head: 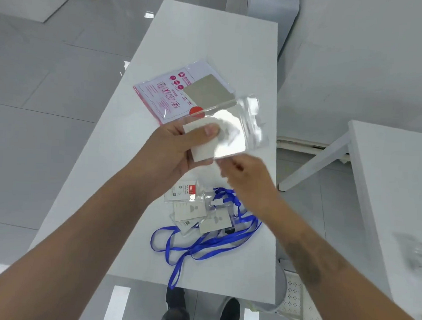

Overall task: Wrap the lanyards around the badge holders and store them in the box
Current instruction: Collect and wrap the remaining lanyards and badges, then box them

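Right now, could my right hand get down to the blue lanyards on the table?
Probably yes. The right hand hovers above the blue lanyards, which lie uncovered near the table edge. It touches the clear badge holder the left hand grips, so it would let go first.

A red label on the clear plastic badge holder [183,193], just beside the blue ribbon lanyards [208,242], reads "UHOO"; the print on the pink-printed clear bag [164,95] beyond it is illegible.

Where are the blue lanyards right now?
In the head view, the blue lanyards lie tangled on the white table near its front edge, around a pile of badge holders, below both raised hands.
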Motion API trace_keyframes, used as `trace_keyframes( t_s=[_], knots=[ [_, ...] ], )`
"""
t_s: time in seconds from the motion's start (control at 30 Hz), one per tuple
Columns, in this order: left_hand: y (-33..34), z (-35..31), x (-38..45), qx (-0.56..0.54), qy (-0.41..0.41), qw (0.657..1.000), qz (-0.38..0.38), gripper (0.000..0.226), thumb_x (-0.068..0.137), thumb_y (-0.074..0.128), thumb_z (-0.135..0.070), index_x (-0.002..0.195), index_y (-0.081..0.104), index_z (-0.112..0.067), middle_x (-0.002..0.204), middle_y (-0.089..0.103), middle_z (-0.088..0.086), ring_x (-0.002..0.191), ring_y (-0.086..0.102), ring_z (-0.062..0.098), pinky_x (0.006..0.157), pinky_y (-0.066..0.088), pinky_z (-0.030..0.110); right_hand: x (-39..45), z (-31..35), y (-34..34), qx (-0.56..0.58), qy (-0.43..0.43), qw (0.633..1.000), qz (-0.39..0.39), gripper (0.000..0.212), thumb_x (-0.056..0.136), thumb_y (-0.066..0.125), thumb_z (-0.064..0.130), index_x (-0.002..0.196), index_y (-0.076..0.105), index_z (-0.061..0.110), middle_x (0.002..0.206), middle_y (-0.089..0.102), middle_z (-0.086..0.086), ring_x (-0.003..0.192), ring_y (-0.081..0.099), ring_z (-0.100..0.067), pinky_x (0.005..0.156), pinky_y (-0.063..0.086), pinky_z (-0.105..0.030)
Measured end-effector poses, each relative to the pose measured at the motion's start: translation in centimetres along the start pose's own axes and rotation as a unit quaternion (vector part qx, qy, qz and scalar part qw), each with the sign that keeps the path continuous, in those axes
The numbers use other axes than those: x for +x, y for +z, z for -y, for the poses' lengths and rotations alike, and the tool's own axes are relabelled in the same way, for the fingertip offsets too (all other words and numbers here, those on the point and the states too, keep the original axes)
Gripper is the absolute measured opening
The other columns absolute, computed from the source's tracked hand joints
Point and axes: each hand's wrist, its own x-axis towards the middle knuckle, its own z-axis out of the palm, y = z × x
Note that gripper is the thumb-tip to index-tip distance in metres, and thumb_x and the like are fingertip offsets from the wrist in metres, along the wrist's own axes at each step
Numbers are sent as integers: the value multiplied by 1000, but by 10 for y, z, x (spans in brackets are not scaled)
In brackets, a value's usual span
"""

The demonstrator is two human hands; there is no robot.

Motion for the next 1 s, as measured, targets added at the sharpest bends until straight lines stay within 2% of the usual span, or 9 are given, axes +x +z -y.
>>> trace_keyframes(
  t_s=[0.07, 0.13, 0.3, 0.4, 0.5, 0.67, 0.73, 0.83, 1.0],
  knots=[
    [2, 2, 10, 85, 37, 992, -90, 16, 81, 77, -16, 95, 70, -12, 100, 75, 6, 88, 72, 24, 84, 60, 46, -14, -2, 8, -90, -44, 992, 71, 25, 101, 46, 35, 105, 70, 31, 80, 61, 8, 66, 52, -2, 64, 42, -16],
    [0, 8, 16, 217, 85, 962, -142, 6, 83, 77, -16, 86, 72, -18, 87, 75, 4, 80, 72, 24, 73, 62, 42, -22, 0, 8, -167, -83, 978, 92, 28, 101, 42, 35, 110, 68, 25, 85, 61, 8, 78, 55, -8, 74, 47, -27],
    [-18, 26, 10, 440, 63, 892, -81, 4, 83, 76, -26, 86, 74, -24, 75, 72, 2, 72, 67, 34, 60, 55, 45, -11, 22, -28, -180, -110, 976, 48, 16, 95, 58, 30, 98, 71, 39, 83, 63, 20, 73, 54, 4, 64, 38, -9],
    [-30, 25, 2, 418, -57, 907, -22, 10, 83, 77, -23, 92, 74, -24, 86, 76, -4, 78, 72, 17, 67, 59, 39, 10, 24, -45, -64, -66, 995, 31, 14, 90, 67, 23, 90, 72, 36, 81, 70, 17, 61, 54, 0, 60, 44, -8],
    [-37, 21, -10, 208, -141, 967, 49, 27, 78, 74, -18, 105, 72, -17, 101, 76, 3, 91, 72, 19, 70, 58, 29, 21, 13, -44, 33, -9, 999, 26, 12, 89, 69, 22, 93, 74, 32, 87, 75, 11, 74, 65, -6, 63, 52, -18],
    [-34, 25, -13, -57, -130, 990, -8, 35, 82, 66, -14, 117, 65, -7, 111, 74, 11, 98, 73, 24, 70, 61, 29, -9, -10, -7, 21, 44, 997, 53, 20, 94, 58, 25, 83, 70, 35, 69, 69, 13, 42, 38, -2, 42, 34, -14],
    [-30, 32, -9, -39, -103, 990, -85, 31, 83, 71, -12, 114, 67, -6, 105, 76, 9, 93, 74, 22, 66, 60, 26, -27, -12, 9, -34, 34, 995, 89, 24, 98, 51, 31, 86, 71, 23, 69, 64, 9, 46, 41, -5, 47, 34, -17],
    [-29, 46, -7, 147, -50, 972, -178, 12, 83, 77, -14, 93, 72, -15, 82, 76, -1, 70, 73, 7, 59, 57, 22, -48, -6, 17, -214, -22, 965, 151, 30, 102, 39, 34, 94, 61, 15, 83, 60, 2, 72, 54, -10, 68, 48, -32],
    [-32, 56, -14, 330, -44, 941, -68, 7, 81, 79, -15, 86, 75, -18, 79, 75, 3, 66, 67, 9, 58, 55, 20, -35, 21, -15, -237, -50, 965, 102, 18, 97, 54, 30, 103, 71, 32, 96, 67, 15, 88, 59, -6, 80, 46, -22]
  ],
)
